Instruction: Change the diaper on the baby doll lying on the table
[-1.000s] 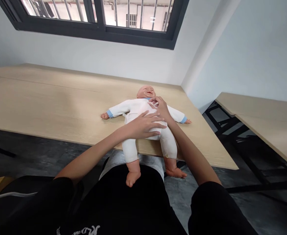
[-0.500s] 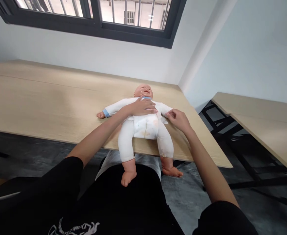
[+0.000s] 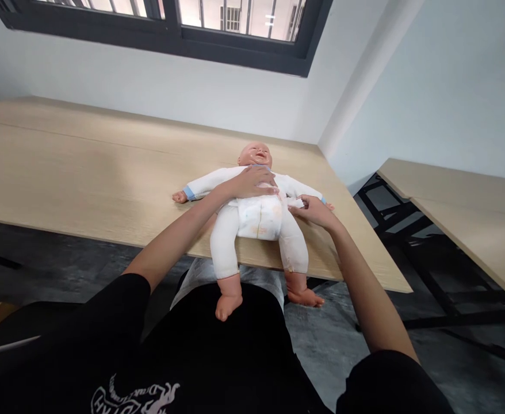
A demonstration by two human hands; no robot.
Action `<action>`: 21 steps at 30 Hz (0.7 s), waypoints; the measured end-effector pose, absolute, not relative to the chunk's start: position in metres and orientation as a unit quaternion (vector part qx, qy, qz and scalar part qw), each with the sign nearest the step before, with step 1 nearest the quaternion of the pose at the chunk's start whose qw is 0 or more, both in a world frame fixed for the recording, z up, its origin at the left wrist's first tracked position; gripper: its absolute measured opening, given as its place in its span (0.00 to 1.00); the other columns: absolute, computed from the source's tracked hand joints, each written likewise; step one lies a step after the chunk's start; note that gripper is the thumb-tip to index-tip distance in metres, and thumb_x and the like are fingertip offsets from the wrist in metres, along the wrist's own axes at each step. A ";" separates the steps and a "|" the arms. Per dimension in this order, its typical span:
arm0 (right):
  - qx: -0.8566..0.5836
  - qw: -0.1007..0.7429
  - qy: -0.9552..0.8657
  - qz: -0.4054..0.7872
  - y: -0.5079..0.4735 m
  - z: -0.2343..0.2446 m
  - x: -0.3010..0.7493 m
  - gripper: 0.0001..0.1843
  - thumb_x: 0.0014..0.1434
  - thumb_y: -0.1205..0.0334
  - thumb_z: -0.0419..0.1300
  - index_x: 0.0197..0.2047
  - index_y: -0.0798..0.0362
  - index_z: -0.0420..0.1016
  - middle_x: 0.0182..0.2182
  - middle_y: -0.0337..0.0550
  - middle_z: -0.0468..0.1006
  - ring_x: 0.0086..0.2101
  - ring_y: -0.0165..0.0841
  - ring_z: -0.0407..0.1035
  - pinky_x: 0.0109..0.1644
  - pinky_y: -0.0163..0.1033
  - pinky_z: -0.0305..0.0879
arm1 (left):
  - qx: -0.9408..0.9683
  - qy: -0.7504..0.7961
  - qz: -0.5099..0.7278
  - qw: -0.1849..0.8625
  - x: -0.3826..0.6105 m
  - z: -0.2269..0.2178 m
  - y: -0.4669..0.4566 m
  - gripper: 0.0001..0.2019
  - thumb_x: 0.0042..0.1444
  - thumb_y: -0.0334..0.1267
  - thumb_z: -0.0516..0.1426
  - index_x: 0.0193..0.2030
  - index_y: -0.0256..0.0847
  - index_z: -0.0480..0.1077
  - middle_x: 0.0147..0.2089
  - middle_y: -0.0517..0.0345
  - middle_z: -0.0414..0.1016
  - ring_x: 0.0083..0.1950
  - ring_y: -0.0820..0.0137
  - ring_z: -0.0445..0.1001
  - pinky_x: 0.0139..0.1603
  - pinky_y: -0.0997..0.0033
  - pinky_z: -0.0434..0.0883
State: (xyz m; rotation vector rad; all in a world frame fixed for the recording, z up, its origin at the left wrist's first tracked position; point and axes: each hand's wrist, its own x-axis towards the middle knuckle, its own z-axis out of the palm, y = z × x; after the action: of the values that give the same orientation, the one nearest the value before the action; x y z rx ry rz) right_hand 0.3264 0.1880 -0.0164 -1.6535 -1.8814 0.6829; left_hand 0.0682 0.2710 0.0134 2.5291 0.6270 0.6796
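A baby doll in white with blue cuffs lies on its back on the table, its feet hanging over the near edge. Around its hips is a white diaper with a yellowish line down the front. My left hand rests flat on the doll's belly at the diaper's upper edge, fingers stretched out. At the doll's hip on the right, my right hand pinches the white diaper tab, which sticks out sideways from the diaper.
The light wooden table runs to the wall under a dark-framed window. A second wooden table with black folding legs stands to the right, with a gap between the two.
My right hand has moved from beside the doll's sleeve down to the diaper's side and now grips its tab, drawn outward. My left hand stays on the belly.
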 end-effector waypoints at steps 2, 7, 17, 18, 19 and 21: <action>-0.607 0.314 -0.651 0.332 0.186 -0.012 0.329 0.30 0.45 0.36 0.69 0.34 0.56 0.71 0.28 0.43 0.74 0.29 0.30 0.63 0.34 0.35 0.54 | 0.917 0.198 0.277 0.209 0.070 0.019 0.265 0.17 0.60 0.49 0.62 0.49 0.41 0.79 0.62 0.44 0.74 0.68 0.50 0.65 0.73 0.53 0.52; -0.605 0.423 -0.546 0.396 0.184 -0.005 0.328 0.36 0.32 0.38 0.77 0.34 0.58 0.74 0.28 0.47 0.77 0.29 0.30 0.67 0.34 0.34 0.62 | 0.929 0.119 0.224 0.271 0.084 0.032 0.239 0.17 0.62 0.29 0.52 0.48 0.46 0.81 0.58 0.54 0.80 0.68 0.59 0.69 0.76 0.53 0.51; -0.550 0.544 -0.503 0.384 0.182 0.005 0.322 0.19 0.40 0.51 0.71 0.26 0.57 0.73 0.21 0.41 0.72 0.23 0.24 0.64 0.27 0.29 0.59 | 0.946 0.190 0.153 0.212 0.086 0.028 0.237 0.17 0.69 0.37 0.47 0.47 0.45 0.78 0.55 0.57 0.80 0.63 0.60 0.70 0.77 0.42 0.37; -0.540 0.555 -0.500 0.388 0.181 0.007 0.322 0.18 0.40 0.51 0.70 0.25 0.57 0.72 0.20 0.40 0.71 0.22 0.24 0.64 0.26 0.29 0.59 | 0.950 0.206 0.142 0.187 0.086 0.028 0.237 0.17 0.70 0.40 0.47 0.48 0.46 0.77 0.57 0.57 0.78 0.66 0.60 0.67 0.77 0.41 0.34; -0.530 0.564 -0.496 0.392 0.180 0.008 0.321 0.18 0.39 0.51 0.70 0.25 0.56 0.72 0.20 0.40 0.71 0.22 0.24 0.64 0.25 0.28 0.59 | 0.952 0.221 0.134 0.165 0.086 0.028 0.236 0.17 0.71 0.43 0.46 0.49 0.46 0.77 0.59 0.57 0.77 0.67 0.60 0.65 0.76 0.40 0.32; -0.514 0.571 -0.495 0.407 0.177 0.011 0.316 0.18 0.39 0.51 0.70 0.26 0.56 0.73 0.20 0.41 0.73 0.22 0.26 0.67 0.26 0.28 0.61 | 0.953 0.244 0.123 0.133 0.085 0.029 0.235 0.18 0.72 0.45 0.45 0.51 0.47 0.76 0.61 0.57 0.76 0.68 0.62 0.63 0.76 0.39 0.29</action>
State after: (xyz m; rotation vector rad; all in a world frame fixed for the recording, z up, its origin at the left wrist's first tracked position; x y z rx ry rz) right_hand 0.3165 0.1775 0.0111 -1.2050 -1.1616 0.9538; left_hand 0.0855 0.2351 0.0291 2.7631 0.7063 0.3570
